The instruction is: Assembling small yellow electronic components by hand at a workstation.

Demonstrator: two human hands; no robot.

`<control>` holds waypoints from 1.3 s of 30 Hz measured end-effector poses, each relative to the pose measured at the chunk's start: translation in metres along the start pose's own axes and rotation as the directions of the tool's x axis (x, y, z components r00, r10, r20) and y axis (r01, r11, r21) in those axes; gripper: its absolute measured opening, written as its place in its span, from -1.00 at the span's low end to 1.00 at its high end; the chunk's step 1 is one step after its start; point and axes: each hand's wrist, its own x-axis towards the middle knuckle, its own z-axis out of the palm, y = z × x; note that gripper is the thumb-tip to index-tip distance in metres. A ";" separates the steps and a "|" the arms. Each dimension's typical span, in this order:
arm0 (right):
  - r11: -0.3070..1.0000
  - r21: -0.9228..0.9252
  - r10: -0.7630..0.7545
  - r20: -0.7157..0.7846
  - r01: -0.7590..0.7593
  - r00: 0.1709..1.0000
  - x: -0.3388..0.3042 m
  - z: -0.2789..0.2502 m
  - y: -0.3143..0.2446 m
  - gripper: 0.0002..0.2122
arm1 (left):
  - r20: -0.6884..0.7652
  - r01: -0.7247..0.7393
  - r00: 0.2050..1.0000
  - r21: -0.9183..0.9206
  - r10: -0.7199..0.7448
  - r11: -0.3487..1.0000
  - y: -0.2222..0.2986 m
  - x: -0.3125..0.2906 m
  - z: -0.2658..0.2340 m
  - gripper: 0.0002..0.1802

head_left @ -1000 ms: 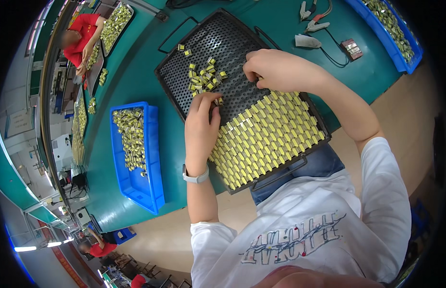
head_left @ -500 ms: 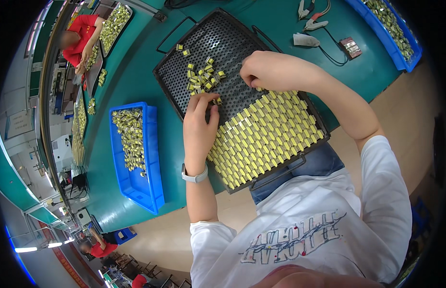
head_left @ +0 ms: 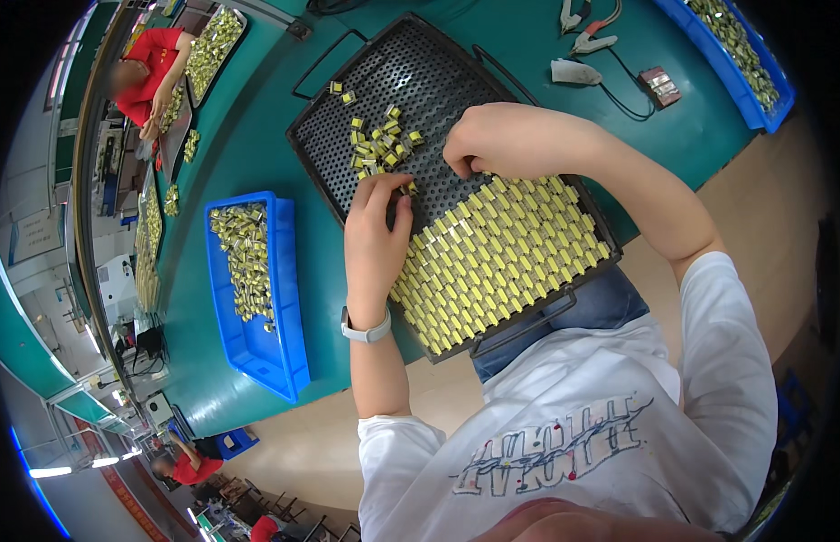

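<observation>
A black perforated tray with wire handles lies tilted in front of me. Its near part is packed with slanting rows of small yellow-topped block-shaped components. Farther left on it is a loose heap of the same components. My left hand, wearing a pale wristband, is at the tray's left side, thumb and fingertips closed about one small yellow component. At the far edge of the rows is my right hand, fingers curled downward and pinched together; whatever is between its fingertips is hidden.
Left on the green table stands a blue bin partly filled with components. Another blue bin is at the far right, near clip leads and a small box. A person in red works at the far left.
My right hand has shifted slightly left along the edge of the rows, fingers still curled. My left hand stays almost where it was.
</observation>
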 end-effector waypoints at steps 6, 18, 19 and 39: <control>0.997 0.037 -0.065 -0.123 0.070 0.990 0.000 0.010 0.010 -0.92 | -0.002 -0.025 1.000 0.013 0.025 1.000 0.001 0.001 0.000 -0.76; 0.985 -0.090 0.139 -0.077 -0.146 0.987 -0.007 -0.003 0.000 -0.88 | 0.004 -0.020 1.000 0.022 0.020 1.000 0.001 0.001 -0.001 -0.76; 0.985 -0.088 0.141 -0.077 -0.147 0.987 -0.007 -0.003 0.001 -0.88 | 0.006 -0.020 1.000 0.021 0.020 1.000 0.001 0.001 0.000 -0.76; 0.982 -0.117 0.147 -0.007 -0.147 0.989 -0.004 -0.002 0.001 -0.80 | 0.010 -0.027 1.000 0.048 0.026 0.998 -0.001 0.001 0.001 -0.76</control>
